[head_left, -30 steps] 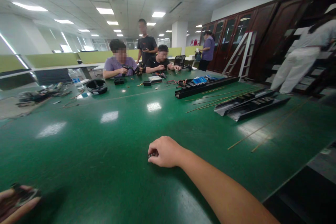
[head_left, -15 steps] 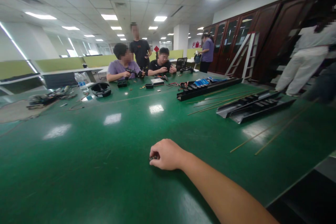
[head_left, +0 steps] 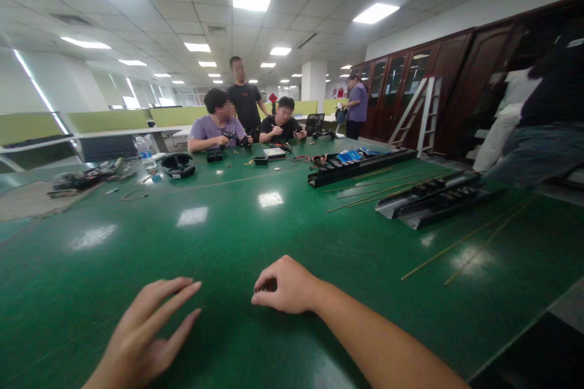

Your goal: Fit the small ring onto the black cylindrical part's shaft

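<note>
My right hand (head_left: 286,285) rests on the green table (head_left: 219,219) in a loose fist, thumb against the curled fingers. A dark gap shows between them, and I cannot make out what sits there. My left hand (head_left: 143,331) hovers low over the table at the lower left. It is empty, with its fingers stretched out and pointing toward the right hand, about a hand's width away.
Two long black trays (head_left: 360,165) (head_left: 433,197) and thin brass rods (head_left: 456,243) lie to the right. At the far end sit two people (head_left: 214,124) among tools, with a third standing behind them. Another person (head_left: 542,134) stands close at the right, near a ladder (head_left: 417,112).
My left hand has come into view from the lower left, now open and empty; one second ago it held a dark object at the frame's corner. The right fist stays put. The camera tilted slightly.
</note>
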Available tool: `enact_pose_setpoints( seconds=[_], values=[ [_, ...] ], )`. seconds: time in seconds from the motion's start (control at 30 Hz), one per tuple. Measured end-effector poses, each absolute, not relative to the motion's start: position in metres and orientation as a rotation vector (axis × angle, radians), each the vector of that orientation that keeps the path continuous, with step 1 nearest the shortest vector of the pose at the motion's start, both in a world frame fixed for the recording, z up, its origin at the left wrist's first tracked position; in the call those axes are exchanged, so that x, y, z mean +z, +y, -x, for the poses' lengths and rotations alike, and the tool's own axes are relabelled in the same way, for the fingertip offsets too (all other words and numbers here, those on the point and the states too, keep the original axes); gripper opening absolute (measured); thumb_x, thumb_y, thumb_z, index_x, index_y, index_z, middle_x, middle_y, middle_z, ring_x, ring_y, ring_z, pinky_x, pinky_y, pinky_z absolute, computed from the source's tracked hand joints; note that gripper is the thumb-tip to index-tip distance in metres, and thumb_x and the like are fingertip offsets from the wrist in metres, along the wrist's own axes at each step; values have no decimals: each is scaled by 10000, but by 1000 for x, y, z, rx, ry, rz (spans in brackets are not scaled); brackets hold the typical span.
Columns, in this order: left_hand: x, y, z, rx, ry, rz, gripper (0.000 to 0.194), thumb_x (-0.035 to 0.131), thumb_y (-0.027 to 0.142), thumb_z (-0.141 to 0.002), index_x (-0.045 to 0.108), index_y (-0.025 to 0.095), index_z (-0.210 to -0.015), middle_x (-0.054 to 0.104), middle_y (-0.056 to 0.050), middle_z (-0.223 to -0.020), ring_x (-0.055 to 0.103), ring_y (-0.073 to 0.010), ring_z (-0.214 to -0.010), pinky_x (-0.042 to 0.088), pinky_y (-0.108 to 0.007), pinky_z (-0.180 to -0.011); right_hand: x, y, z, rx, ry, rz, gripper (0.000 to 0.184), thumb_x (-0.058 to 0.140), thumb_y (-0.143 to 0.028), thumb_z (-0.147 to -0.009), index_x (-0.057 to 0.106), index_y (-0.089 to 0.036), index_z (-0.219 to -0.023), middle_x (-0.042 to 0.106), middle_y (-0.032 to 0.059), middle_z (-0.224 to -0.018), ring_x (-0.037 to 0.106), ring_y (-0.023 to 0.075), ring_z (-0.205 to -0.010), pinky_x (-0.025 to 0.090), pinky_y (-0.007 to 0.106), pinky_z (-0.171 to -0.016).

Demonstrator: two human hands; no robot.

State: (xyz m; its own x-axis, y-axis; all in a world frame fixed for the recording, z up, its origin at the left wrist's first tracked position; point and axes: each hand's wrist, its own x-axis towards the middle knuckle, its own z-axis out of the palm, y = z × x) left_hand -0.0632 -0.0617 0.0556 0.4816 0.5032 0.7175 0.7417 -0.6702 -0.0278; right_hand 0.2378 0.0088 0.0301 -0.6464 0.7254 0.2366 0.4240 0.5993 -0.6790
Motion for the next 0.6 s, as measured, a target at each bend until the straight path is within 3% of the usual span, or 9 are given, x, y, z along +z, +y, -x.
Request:
enact_pose_setpoints(
  seconds=[0.1, 0.3, 0.43, 0.6],
  values=[
    [42, -46, 12, -771, -816, 2580, 441, 651, 224, -878, 557, 231, -1308, 657, -93, -1168, 638, -230, -1007, 541, -372, -896, 28, 8, -235, 914, -2300, 844, 292, 691, -424, -774, 779, -175, -899, 719, 12, -737, 631, 127, -655, 437, 197, -600],
    [21, -28, -41, -937, -776, 2788, 252, 514, 145, -932, 589, 181, -1170, 666, -104, -1057, 644, -196, -930, 547, -314, -805, 19, 16, -239, 1077, -2247, 845, 206, 710, -311, -702, 740, -107, -707, 481, -58, -540, 460, 82, -549, 313, 177, -485],
    [15, -21, -38, -923, -918, 2860, 260, 477, 110, -940, 579, 188, -1167, 637, -91, -992, 626, -164, -859, 530, -268, -743, 16, 23, -240, 1194, -2165, 893, 239, 727, -339, -706, 748, -106, -753, 518, -55, -560, 442, 79, -542, 322, 178, -486],
    [21, -26, -36, -862, -962, 2790, 226, 479, 132, -946, 605, 201, -1120, 641, -82, -987, 610, -182, -839, 510, -307, -731, 16, 19, -237, 1224, -2146, 894, 234, 731, -341, -715, 758, -120, -787, 576, -38, -583, 482, 89, -551, 346, 182, -493]
  ],
)
